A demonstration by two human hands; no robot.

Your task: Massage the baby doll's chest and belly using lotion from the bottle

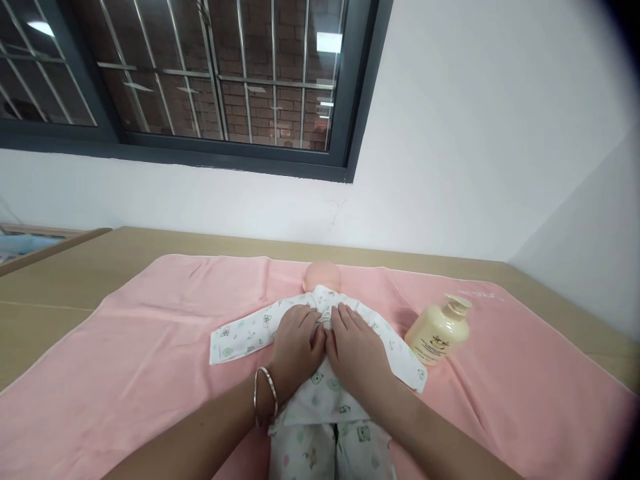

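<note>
A baby doll lies on its back, its bald pink head (323, 276) pointing away from me. It wears a white long-sleeved baby shirt (325, 393) printed with small green animals and leaves, and matching trousers (307, 450). Both sleeves are spread out to the sides. On the upper chest, my left hand (300, 340), with a silver bangle at the wrist, is closed on the shirt front. Beside it my right hand (357, 347) is closed on the same bunched cloth just below the collar. The thumbs almost meet; the fingertips are partly hidden.
A pink towel (175, 393) covers much of the wooden tabletop (60, 287). To the right of the doll, a cream-yellow pump bottle (437, 333) leans close to the sleeve. Behind the table rise a white wall (450, 133) and a dark-framed, barred window (225, 73).
</note>
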